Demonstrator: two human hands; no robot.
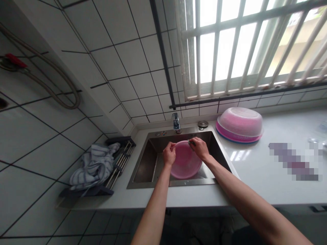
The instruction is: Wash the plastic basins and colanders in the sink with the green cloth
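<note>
Gripping smooth, round pink basin (185, 161), left hand (169, 154); boxy steel sink (144, 184) around.

The basin (185, 160) sits in the sink (191, 182), between the left hand (169, 153) at the left of its rim and the right hand (199, 148) at the right, with the tap (176, 122) behind it. On the tabletop (255, 170), the rack (125, 153) with the cloth (94, 163) on it lies left of the sink, and the stacked tubs (240, 122) stand to the right, below the window (216, 54). A hose (67, 102) hangs on the far left.
</note>
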